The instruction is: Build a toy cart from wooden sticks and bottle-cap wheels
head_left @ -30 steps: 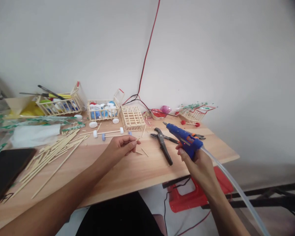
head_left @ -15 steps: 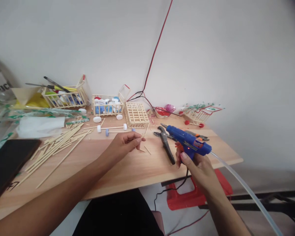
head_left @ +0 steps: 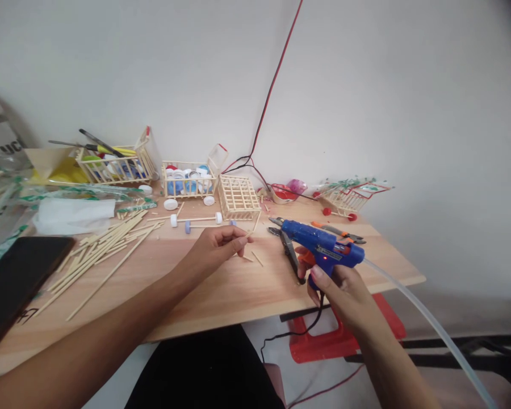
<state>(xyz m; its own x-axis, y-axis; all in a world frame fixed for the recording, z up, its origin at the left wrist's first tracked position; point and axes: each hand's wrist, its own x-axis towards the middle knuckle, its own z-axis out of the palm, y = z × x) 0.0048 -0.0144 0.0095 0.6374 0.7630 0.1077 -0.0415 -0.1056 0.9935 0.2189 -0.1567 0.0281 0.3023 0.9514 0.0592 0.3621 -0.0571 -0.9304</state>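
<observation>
My right hand [head_left: 339,289] grips a blue hot glue gun [head_left: 319,245] over the table's front right edge, its nozzle pointing left. A clear glue stick trails from its back. My left hand [head_left: 218,248] hovers just above the wooden table [head_left: 221,289], fingers pinched on a short wooden stick [head_left: 250,233]. Two short stick pieces [head_left: 252,258] lie on the table right beside that hand. Black pliers [head_left: 288,249] lie between my hands, partly behind the gun.
Long wooden sticks [head_left: 102,250] lie at the left beside a black phone [head_left: 12,284]. Small stick-built carts [head_left: 189,180] and an empty stick crate [head_left: 238,197] stand at the back. A red stool [head_left: 344,335] sits under the table edge. A red cable [head_left: 276,74] runs up the wall.
My right hand brought the glue gun lower and leftwards, closer to my left hand. The left hand stayed almost in place with its stick.
</observation>
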